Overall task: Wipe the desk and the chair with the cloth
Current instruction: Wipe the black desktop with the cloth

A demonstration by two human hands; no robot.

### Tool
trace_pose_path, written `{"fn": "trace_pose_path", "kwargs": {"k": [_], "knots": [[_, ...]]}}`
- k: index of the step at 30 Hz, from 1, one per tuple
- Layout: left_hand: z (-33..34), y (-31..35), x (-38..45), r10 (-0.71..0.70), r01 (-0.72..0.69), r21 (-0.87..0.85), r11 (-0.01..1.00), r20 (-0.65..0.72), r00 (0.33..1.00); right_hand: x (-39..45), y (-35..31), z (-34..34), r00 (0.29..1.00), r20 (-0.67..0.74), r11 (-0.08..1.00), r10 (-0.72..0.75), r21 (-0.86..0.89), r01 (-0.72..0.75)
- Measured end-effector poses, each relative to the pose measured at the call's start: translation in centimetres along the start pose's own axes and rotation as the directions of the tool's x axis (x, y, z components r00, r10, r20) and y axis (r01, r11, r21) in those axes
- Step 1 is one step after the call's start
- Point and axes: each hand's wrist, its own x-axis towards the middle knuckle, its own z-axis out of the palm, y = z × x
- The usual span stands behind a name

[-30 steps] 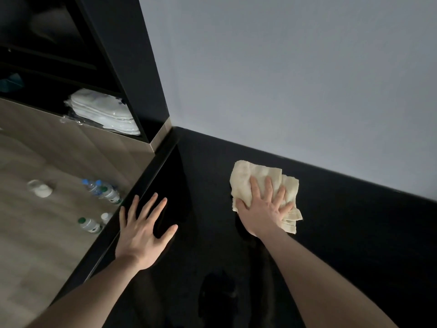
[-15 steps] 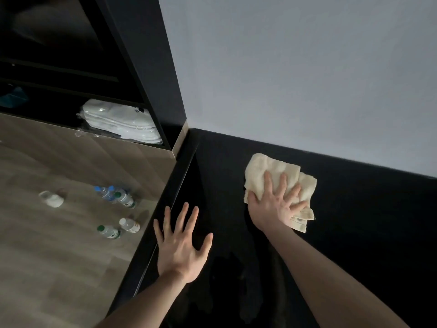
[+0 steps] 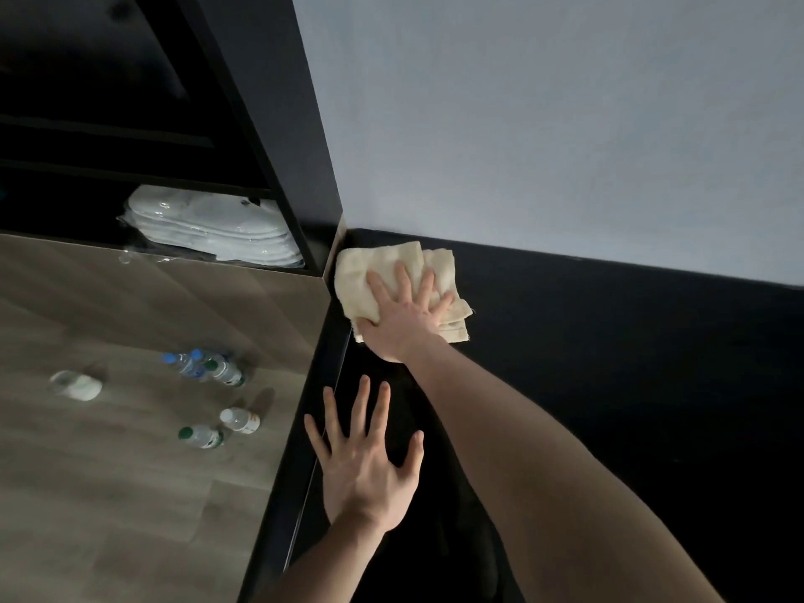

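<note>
The folded cream terry cloth (image 3: 393, 278) lies flat under my right hand (image 3: 404, 317), pushed into the far left corner of the glossy black desk top (image 3: 609, 385), where the pale grey wall (image 3: 544, 124) meets the dark upright panel (image 3: 278, 115). My right fingers (image 3: 402, 276) are straight and spread, pressing down on the cloth, and its edges show beyond my fingertips and to either side of my palm. Nearer to me, my left hand (image 3: 370, 467) rests flat on the desk just beside its left edge, its fingers straight and fanned apart, holding nothing. Beyond that edge, left of my left fingers, the wood-look floor (image 3: 108, 493) carries several small clear plastic bottles (image 3: 209, 369) with blue, green and white caps. Farther off, left of my right fingertips, a stack of white items in clear wrapping (image 3: 213, 228) sits on a low dark shelf (image 3: 65, 202).
</note>
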Motion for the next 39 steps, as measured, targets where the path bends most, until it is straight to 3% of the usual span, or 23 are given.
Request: {"fn": "trace_pose_path", "kwargs": {"k": [8,19,25,28,32,36,39], "knots": [[-0.2,0.0,-0.2,-0.007,0.007,0.010,1.000,0.029,1.000,-4.0,1.7,1.8,0.996,-0.085,0.999,-0.038,0.032,0.041],[-0.3,-0.3,-0.1,-0.002,0.002,0.006,1.000,0.010,1.000,-6.4,8.1,1.2,0.992,-0.090,0.992,0.093,0.097,-0.084],[-0.6,-0.5,0.1,-0.015,0.013,0.058,0.998,0.034,0.999,-10.6,15.7,0.7,0.982,-0.095,0.978,0.161,0.148,-0.146],[-1.2,3.1,-0.9,0.017,-0.019,0.070,0.997,0.030,0.999,-13.7,21.1,0.1,0.978,-0.077,0.969,0.193,0.172,-0.178],[-0.1,12.9,-4.6,0.255,-0.265,0.066,0.962,0.136,0.957,-18.4,29.1,-0.7,0.970,-0.062,0.959,0.234,0.182,-0.219],[1.7,24.5,-7.5,0.236,-0.264,0.027,0.964,0.369,0.899,-22.9,39.0,-1.6,0.944,-0.057,0.932,0.326,0.184,-0.311],[2.6,29.0,-8.6,0.195,-0.263,0.095,0.960,0.446,0.873,-25.5,44.3,-2.2,0.914,-0.028,0.897,0.406,0.201,-0.392]]}}
